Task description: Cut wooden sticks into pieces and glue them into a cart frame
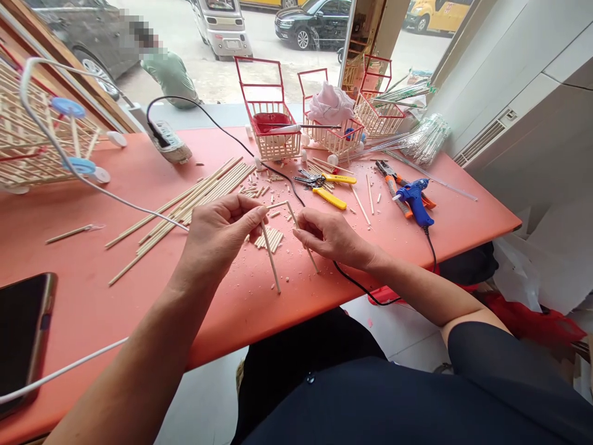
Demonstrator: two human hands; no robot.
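At the centre of the view, a three-sided stick piece [278, 204] spans the two hands: the left hand [227, 225] pinches its left corner, the right hand [328, 233] its right leg. Both legs slant towards the front edge of the table [222, 327], whose surface stretches on to lower left, up to the phone [23, 334]. Fingertips hide the left joint; whether the legs touch down, I can't tell. The phone is cut off.

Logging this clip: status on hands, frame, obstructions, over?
Left hand pinches stick frame at a corner; right hand holds opposite leg. Three-sided, end open. Short sticks below, nothing visibly blocking.
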